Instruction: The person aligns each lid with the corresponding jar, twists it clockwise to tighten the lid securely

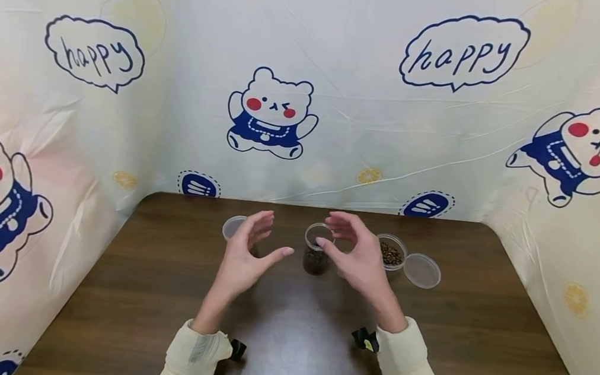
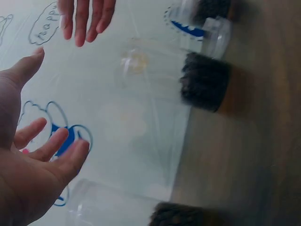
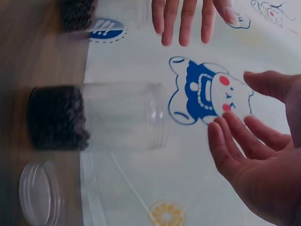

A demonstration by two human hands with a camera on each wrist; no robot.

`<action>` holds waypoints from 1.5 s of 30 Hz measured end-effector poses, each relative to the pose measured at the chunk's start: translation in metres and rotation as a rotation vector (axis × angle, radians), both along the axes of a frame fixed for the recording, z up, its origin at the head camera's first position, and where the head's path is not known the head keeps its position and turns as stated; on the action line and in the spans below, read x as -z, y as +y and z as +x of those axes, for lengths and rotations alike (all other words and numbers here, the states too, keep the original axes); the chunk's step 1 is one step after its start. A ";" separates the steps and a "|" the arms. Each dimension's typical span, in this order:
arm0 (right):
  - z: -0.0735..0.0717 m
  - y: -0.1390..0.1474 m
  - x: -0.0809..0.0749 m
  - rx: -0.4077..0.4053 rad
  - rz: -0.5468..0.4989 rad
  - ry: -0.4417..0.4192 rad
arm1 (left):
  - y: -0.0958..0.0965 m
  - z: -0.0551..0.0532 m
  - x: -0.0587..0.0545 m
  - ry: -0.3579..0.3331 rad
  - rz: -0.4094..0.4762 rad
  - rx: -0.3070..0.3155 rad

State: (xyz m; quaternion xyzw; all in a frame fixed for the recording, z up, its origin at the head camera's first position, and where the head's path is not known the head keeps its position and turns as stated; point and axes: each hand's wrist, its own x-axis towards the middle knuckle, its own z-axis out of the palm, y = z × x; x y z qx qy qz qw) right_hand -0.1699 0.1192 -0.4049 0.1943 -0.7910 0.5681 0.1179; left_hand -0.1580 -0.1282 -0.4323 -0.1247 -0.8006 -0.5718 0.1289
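My left hand (image 1: 241, 266) and right hand (image 1: 364, 266) are raised over the table, palms towards each other, fingers curved and spread, with nothing in them. Between them in the head view stands a clear jar (image 1: 315, 264), part-filled with dark pieces; the right thumb overlaps its rim. A second clear jar (image 1: 233, 227) is partly hidden behind the left hand. Just beyond the right hand, a third jar (image 1: 392, 254) has no lid on and contains small brown bean-like pieces. The right wrist view shows this jar (image 3: 59, 117) upright and under half full.
A round clear lid (image 1: 422, 271) lies flat on the brown table (image 1: 287, 329), right of the third jar. Behind the table and along both sides hangs a pale cloth (image 1: 337, 125) printed with bears. Black straps (image 1: 365, 340) show at the cream sleeves (image 1: 408, 364).
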 end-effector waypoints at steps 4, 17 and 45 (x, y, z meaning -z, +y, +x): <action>-0.001 0.011 0.008 0.079 0.006 0.019 | 0.008 -0.002 0.010 -0.044 -0.006 0.013; -0.003 0.023 0.027 0.132 0.412 -0.123 | 0.029 -0.014 0.036 -0.170 0.040 0.094; -0.024 0.008 0.081 0.025 0.776 -0.219 | 0.054 -0.039 0.068 -0.288 -0.035 0.123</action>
